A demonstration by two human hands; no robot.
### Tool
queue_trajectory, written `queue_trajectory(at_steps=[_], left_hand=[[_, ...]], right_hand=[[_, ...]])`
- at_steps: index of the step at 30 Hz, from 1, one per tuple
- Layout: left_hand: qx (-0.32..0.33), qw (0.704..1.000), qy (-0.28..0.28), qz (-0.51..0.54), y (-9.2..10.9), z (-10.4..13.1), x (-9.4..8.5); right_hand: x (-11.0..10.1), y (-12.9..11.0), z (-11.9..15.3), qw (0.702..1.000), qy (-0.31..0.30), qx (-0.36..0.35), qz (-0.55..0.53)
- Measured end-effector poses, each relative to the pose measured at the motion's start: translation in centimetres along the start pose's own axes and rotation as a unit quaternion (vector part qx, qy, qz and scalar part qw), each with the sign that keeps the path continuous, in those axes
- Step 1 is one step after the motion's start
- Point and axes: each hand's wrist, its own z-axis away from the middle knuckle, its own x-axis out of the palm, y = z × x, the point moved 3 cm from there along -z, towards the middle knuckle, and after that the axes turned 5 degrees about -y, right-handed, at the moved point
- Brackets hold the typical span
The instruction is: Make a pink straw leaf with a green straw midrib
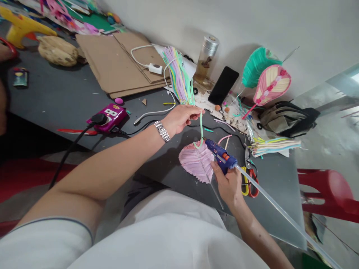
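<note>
My left hand (186, 117) pinches the upper end of a mint-green strip (201, 125) between thumb and fingers. The strip hangs down and its lower part curls at the top edge of a pink and lilac ribbed leaf shape (195, 160), which lies on the grey table with a thin wire stem. My right hand (228, 183) is wrapped round a blue glue gun (221, 155). The gun's nozzle is at the strip, near the leaf's top, and a long clear glue stick (275, 203) runs out of its back.
Scissors (254, 183) lie right of the gun. A purple power socket (110, 116), cardboard (120, 63), a bundle of pastel strips (179, 74), a phone (223, 86) and a bottle (206, 58) stand or lie around. A person's hand (4, 50) shows at the far left.
</note>
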Motion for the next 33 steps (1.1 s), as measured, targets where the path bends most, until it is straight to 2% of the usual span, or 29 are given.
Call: queue_trajectory(at_steps=[33], left_hand=[[0.006,1.0,0.002,-0.003,0.02,-0.03,-0.2]], right_hand=[[0.57,0.99,1.01,0.999,-0.017,0.017,-0.021]])
